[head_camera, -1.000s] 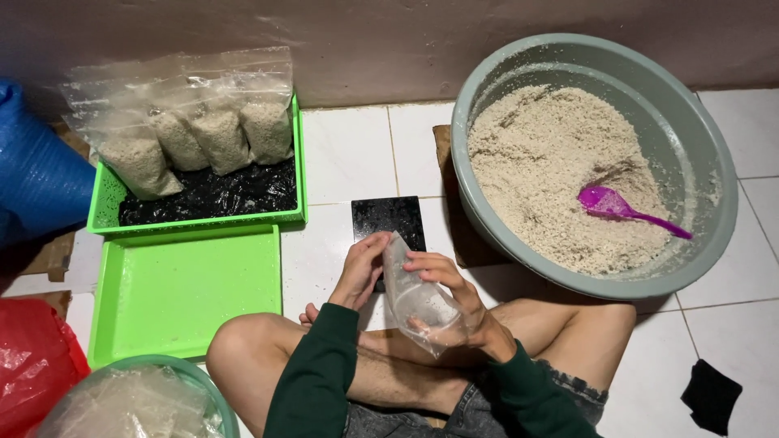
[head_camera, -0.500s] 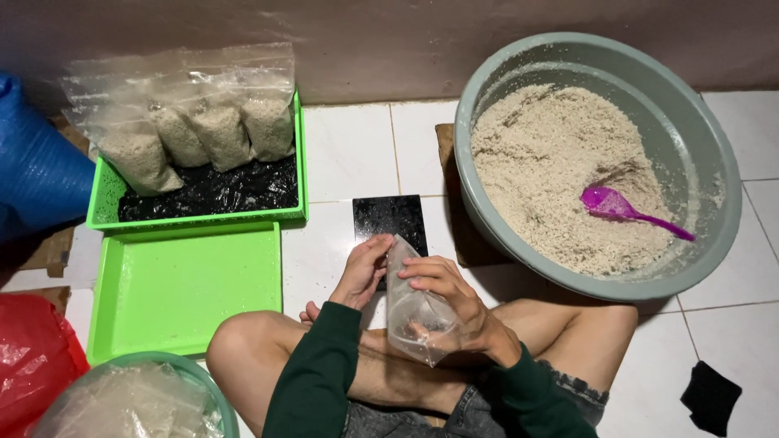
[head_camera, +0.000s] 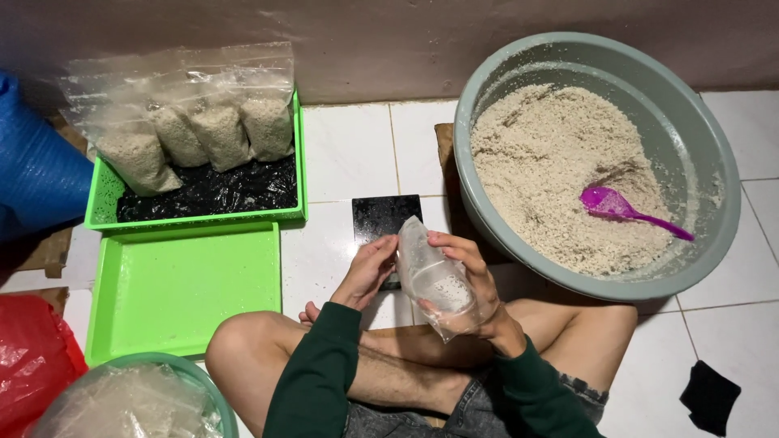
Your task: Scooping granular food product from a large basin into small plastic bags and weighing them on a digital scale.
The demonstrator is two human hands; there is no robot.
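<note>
A small clear plastic bag [head_camera: 434,280], holding a little pale grain at its bottom, is gripped by my right hand [head_camera: 471,276] from the right side. My left hand [head_camera: 367,272] rests against the bag's left edge with its fingers touching the plastic near the top. Both hands hover over my crossed legs, just in front of a small black square scale [head_camera: 385,216] on the white tiled floor. To the right stands a big grey basin [head_camera: 722,186] full of pale grain, with a purple plastic scoop [head_camera: 621,207] lying in it.
A green tray [head_camera: 187,284] lies on the left. Behind it a second green tray [head_camera: 101,203] holds several filled clear bags [head_camera: 203,130]. A blue sack [head_camera: 36,174], a red bag [head_camera: 28,365], a bowl of empty bags [head_camera: 130,401] and a black cloth [head_camera: 710,397] lie around.
The bag has been lowered and tilted a little, its top now leaning left. My left hand has slid down from the bag's mouth to its side.
</note>
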